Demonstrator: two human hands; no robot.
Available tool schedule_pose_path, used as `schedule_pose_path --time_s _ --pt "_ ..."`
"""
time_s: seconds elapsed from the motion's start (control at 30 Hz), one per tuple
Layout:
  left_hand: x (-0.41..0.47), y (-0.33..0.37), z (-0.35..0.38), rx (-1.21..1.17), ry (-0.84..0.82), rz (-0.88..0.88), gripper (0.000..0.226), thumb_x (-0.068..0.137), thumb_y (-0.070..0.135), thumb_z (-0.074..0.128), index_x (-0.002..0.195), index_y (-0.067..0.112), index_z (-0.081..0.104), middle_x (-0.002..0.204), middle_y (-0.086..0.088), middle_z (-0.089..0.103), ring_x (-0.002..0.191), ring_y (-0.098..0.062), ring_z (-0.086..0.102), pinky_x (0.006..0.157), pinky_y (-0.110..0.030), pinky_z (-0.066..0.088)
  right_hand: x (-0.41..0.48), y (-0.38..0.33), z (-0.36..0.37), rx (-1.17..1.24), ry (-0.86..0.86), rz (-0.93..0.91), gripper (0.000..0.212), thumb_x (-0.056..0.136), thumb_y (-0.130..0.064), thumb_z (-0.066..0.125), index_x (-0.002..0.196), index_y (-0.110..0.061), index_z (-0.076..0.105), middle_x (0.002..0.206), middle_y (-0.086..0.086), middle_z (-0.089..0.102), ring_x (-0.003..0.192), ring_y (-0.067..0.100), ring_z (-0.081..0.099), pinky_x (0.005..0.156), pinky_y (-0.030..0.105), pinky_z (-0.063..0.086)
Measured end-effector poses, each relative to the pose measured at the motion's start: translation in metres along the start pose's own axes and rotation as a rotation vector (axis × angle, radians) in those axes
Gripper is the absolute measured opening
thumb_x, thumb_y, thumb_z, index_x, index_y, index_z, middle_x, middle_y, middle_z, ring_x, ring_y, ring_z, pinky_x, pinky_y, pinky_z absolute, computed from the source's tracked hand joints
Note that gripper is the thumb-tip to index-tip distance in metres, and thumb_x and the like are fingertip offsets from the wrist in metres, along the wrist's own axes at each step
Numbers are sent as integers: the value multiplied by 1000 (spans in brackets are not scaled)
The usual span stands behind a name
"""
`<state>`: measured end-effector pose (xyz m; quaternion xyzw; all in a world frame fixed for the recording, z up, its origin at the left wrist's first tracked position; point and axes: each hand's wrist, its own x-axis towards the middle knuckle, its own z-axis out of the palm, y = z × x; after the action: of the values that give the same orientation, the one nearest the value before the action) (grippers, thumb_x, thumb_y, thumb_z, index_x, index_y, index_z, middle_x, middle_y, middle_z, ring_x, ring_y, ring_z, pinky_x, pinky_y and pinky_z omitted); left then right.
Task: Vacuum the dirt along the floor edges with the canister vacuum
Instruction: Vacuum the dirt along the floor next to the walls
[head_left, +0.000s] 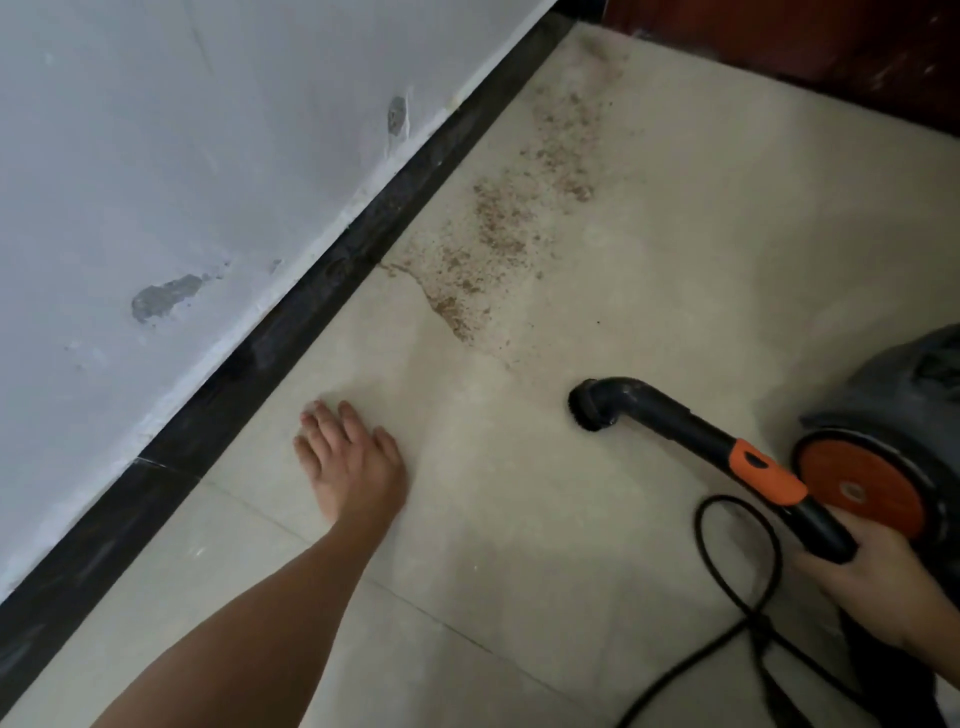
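The canister vacuum (893, 415) is seen at the right edge of the frame, grey-bodied, with an orange wheel (862, 483) turned toward the camera. Its black wand (670, 415), banded by an orange collar (763, 470), is stretched from lower right toward the centre, and the bent nozzle (592, 410) is pointed down at the floor (519, 545). The lower end of the wand is gripped by the right hand (878, 577), fingers curled round it. A black cord (727, 623) is looped on the tiles beneath.

The dirt (498, 228), a brown granular scatter, is spread in the upper centre, running toward the upper right near the black baseboard (311, 291), well apart from the nozzle.

The left hand (353, 462) is held palm down at the floor left of centre, fingers straight and released, nothing grasped; contact with the tile cannot be told. A chipped white wall (182, 156) fills the upper left.
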<state>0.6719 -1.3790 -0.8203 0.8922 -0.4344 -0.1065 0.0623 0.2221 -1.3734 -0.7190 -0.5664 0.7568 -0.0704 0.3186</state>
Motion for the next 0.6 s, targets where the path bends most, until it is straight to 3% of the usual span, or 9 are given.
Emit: schedule_pose_path --time_s 0.1,0.2,0.27,0.43,0.6 --pt "1 0 0 -3 16 5 60 99 34 25 150 3 20 159 -22 9 148 -35 2 120 -48 1 8 -16 13 51 66 -28 22 74 1 79 77 -16 66 61 6 65 61 26 62 53 28 45" --pt "1 1 1 15 4 5 61 99 35 23 150 3 19 159 -22 8 148 -34 2 120 -48 1 11 -38 33 65 60 -105 19 72 -4 78 73 -16 64 48 3 57 42 9 52 39 18 38" --pt "2 0 1 13 7 -3 61 98 35 23 150 3 20 159 -22 9 148 -35 3 120 -48 2 14 -46 44 21 52 -142 18 69 -5 75 70 -15 60 50 -1 60 39 8 52 38 22 39" --pt "2 -2 5 6 19 1 61 98 36 22 151 4 20 160 -20 8 148 -33 2 120 -46 -1 34 -49 46 85 176 -54 19 71 -9 75 70 -16 58 51 6 59 49 25 59 48 32 45" --pt "2 -4 7 8 29 3 61 98 36 22 151 5 18 160 -20 6 148 -32 0 120 -46 -1 56 -43 26 106 260 76 15 76 -14 75 72 -14 61 59 13 64 55 32 63 56 41 54"
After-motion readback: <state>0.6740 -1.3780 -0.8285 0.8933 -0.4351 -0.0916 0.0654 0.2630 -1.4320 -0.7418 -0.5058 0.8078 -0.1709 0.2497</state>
